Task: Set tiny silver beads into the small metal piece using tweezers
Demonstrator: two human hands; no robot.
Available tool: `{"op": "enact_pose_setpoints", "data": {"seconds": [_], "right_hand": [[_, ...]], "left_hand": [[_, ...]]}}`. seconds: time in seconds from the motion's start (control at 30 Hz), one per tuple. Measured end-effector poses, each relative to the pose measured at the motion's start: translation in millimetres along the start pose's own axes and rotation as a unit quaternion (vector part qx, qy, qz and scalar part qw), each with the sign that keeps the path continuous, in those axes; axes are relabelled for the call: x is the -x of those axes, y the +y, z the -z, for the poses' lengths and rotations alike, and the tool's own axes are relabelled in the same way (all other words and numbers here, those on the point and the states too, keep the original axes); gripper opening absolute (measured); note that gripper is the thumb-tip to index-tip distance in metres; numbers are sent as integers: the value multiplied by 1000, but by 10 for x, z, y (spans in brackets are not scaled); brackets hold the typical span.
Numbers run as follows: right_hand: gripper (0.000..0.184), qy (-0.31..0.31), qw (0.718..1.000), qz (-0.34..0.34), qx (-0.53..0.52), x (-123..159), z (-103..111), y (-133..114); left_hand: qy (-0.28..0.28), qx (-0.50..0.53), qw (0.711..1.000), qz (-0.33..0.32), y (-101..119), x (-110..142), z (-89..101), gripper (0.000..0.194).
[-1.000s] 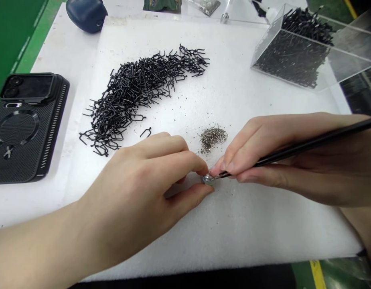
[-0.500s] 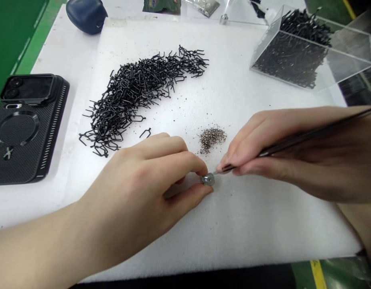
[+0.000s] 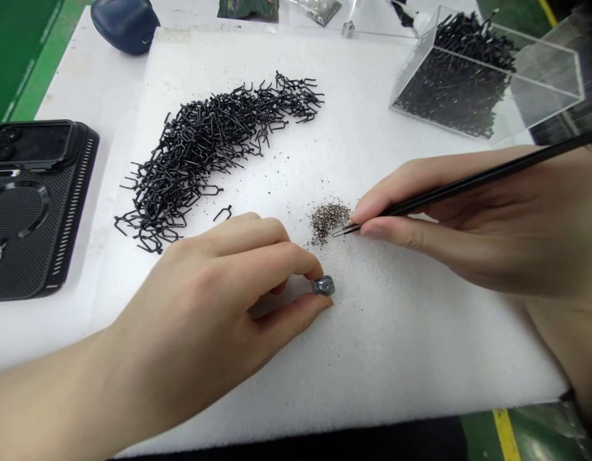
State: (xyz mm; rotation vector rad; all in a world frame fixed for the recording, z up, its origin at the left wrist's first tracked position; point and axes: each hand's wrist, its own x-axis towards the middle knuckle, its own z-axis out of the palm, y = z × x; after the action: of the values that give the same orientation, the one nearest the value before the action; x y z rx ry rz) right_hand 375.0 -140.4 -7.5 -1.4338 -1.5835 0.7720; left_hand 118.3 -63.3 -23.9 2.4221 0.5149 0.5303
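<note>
My left hand (image 3: 248, 282) pinches a small grey metal piece (image 3: 324, 285) between thumb and forefinger, just above the white foam sheet (image 3: 401, 358). A small round mark shows on the piece's exposed face. Black tweezers (image 3: 449, 189) are gripped in my right hand (image 3: 449, 218), with their fine tips slightly apart at the right edge of a little heap of tiny shiny metal parts (image 3: 328, 219). Whether the tips hold one of these parts is too small to tell.
A long pile of black forked pieces (image 3: 214, 137) curves across the sheet's left half. Back right stands a clear box (image 3: 545, 80) of black pieces. A black phone case (image 3: 31, 211) lies at left, a dark blue object (image 3: 125, 25) at the back left.
My right hand has moved the tweezers from the grey metal piece up to the heap of tiny parts. The left hand still holds the piece; the whole view has shifted slightly.
</note>
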Motion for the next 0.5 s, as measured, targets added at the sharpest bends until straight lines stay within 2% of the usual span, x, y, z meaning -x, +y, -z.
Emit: {"op": "enact_pose_setpoints", "data": {"seconds": [0.27, 0.5], "right_hand": [[19, 4, 1000, 17, 0, 32, 23, 44], [2, -93, 994, -5, -65, 127, 28, 11]], "left_hand": [[3, 3, 1000, 1, -1, 38, 9, 9], [4, -5, 1000, -7, 31, -20, 11, 14]]}}
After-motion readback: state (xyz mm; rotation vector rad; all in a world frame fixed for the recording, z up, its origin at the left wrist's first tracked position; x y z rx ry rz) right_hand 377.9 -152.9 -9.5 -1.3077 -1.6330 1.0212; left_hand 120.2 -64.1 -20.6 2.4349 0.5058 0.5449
